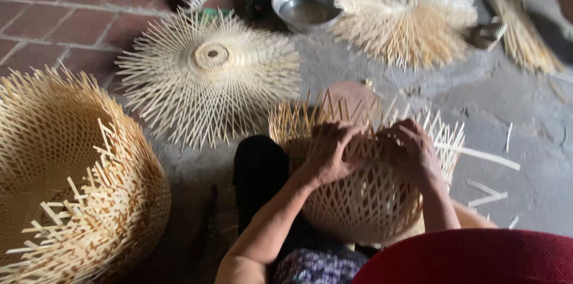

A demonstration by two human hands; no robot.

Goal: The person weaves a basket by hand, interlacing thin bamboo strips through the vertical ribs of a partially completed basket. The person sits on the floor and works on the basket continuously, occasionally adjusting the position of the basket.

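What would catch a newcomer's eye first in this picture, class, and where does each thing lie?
First, the two hands, left hand and right hand, gripping the rim of a half-woven bamboo basket at the bottom centre. Next, a big open-weave basket fills the lower left. Behind them, two flat woven discs with spiky strips lie on the floor, one in the middle and one at the top right beside a metal bowl.

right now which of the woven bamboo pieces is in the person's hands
The half-woven basket in the person's lap: left hand and right hand grip its rim. The flat round weave, the far weave and the big basket lie untouched.
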